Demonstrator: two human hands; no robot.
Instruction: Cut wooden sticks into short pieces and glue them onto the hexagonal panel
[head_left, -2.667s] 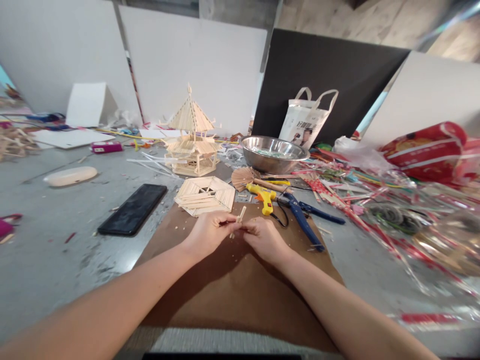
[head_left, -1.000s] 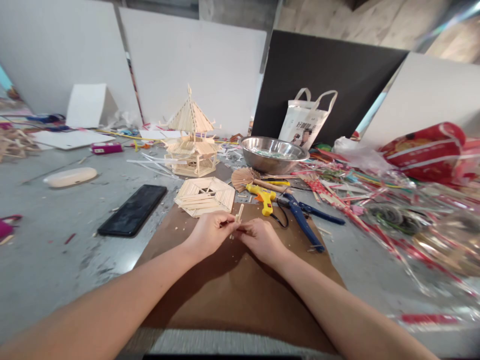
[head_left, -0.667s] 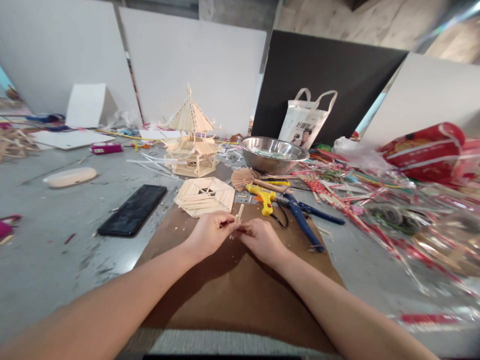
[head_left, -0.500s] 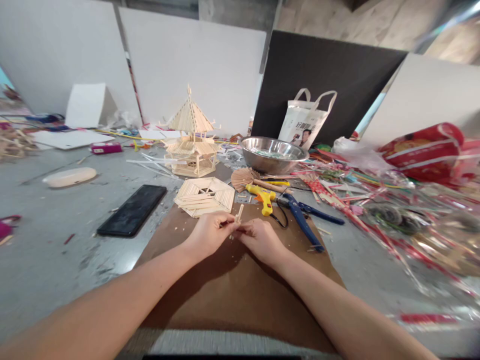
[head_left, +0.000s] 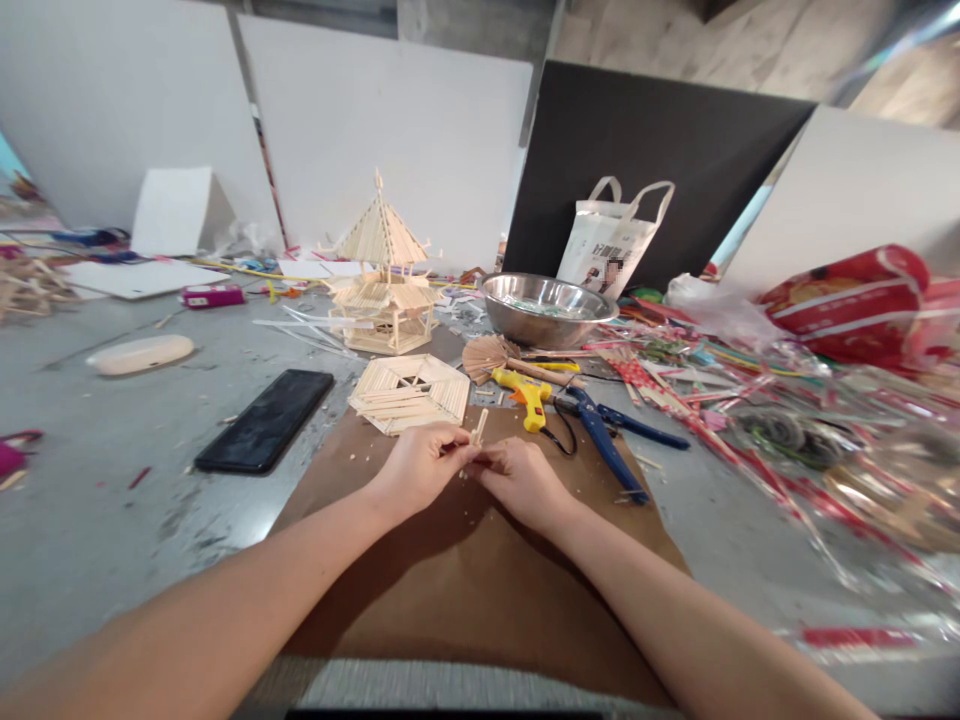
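Note:
My left hand (head_left: 425, 465) is closed in a pinch on small pale wooden sticks (head_left: 480, 428), which poke up past its fingertips. Right against it, my right hand (head_left: 523, 478) is pinched too, its fingertips meeting the lower end of the sticks; my fingers hide most of that spot. Both hands hover over a brown board (head_left: 480, 600). Just behind them lies a flat hexagonal panel of wooden sticks (head_left: 411, 394) with a gap in its middle. Farther back stands a small stick-built pagoda (head_left: 384, 290) with a pointed roof.
Right of my hands lie a yellow glue gun (head_left: 531, 398) and blue-handled cutters (head_left: 611, 450). A metal bowl (head_left: 547, 312) stands behind them, near a white bag (head_left: 607, 245). At left are a black phone (head_left: 265, 422) and a white case (head_left: 140, 354). Craft scraps (head_left: 750, 430) crowd the right side.

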